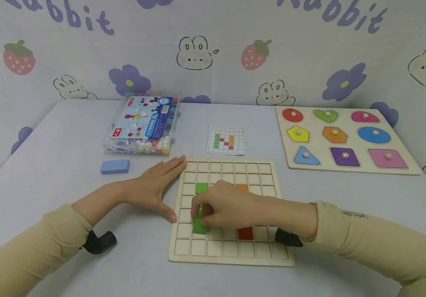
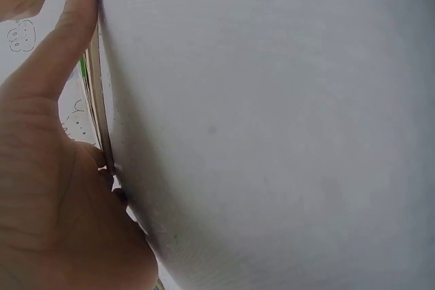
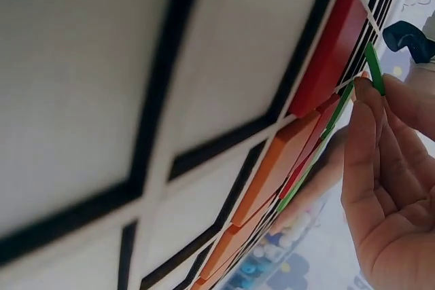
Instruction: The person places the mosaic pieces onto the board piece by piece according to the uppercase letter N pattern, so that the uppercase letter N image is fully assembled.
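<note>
A wooden grid board (image 1: 231, 262) lies on the table with coloured square tiles in some of its cells. My right hand (image 1: 231, 206) is over its left half and pinches a green tile (image 3: 374, 71) between thumb and fingers; the tile is tilted. Another green tile (image 1: 202, 188) sits in the board beyond the fingers. An orange tile (image 1: 242, 187) and a red tile (image 1: 245, 233) show around the right hand, which hides cells in the middle. My left hand (image 1: 150, 185) rests at the board's left edge, fingers extended and thumb (image 2: 64, 45) against the side.
Behind the board lies a printed grid card (image 1: 226, 140) with a green, red and orange pattern. At the back left is a clear plastic box (image 1: 142, 123) of small parts, with a blue block (image 1: 114, 166) in front. A shape puzzle (image 1: 346, 140) with knobbed pieces lies at the right.
</note>
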Demonstrator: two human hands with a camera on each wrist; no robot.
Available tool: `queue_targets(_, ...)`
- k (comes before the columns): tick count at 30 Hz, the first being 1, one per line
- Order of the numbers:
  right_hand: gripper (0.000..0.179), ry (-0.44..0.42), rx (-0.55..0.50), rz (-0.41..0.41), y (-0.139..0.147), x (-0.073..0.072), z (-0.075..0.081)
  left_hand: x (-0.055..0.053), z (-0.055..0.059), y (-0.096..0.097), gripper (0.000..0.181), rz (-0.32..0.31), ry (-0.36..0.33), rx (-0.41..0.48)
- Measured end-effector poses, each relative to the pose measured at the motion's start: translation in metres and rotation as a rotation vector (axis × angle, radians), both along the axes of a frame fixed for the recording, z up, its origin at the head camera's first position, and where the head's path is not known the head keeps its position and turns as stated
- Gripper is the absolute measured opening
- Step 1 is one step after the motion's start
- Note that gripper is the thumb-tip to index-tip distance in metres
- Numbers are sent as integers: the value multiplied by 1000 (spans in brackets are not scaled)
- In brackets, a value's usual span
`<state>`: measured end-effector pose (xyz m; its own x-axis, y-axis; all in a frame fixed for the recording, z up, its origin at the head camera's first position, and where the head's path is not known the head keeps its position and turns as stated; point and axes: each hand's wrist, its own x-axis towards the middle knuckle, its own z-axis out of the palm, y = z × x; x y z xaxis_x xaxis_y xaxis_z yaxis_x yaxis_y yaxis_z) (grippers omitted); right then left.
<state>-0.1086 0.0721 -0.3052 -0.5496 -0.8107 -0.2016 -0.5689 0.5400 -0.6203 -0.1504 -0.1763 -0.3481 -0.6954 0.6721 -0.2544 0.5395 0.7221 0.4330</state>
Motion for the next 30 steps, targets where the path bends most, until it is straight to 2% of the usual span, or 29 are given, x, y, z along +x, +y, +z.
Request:
queue_targets(16,14,81,-31,95,-1,-2,-5,0,0,0,130,7,-8,11)
queue_targets(24,18,98,-7,90,-1,-1,-4,-1,-2,0,131,2,-14,12)
queue_targets(30,16,133,-24,44,7,-3,4,1,1,1,133,0,-15,-8)
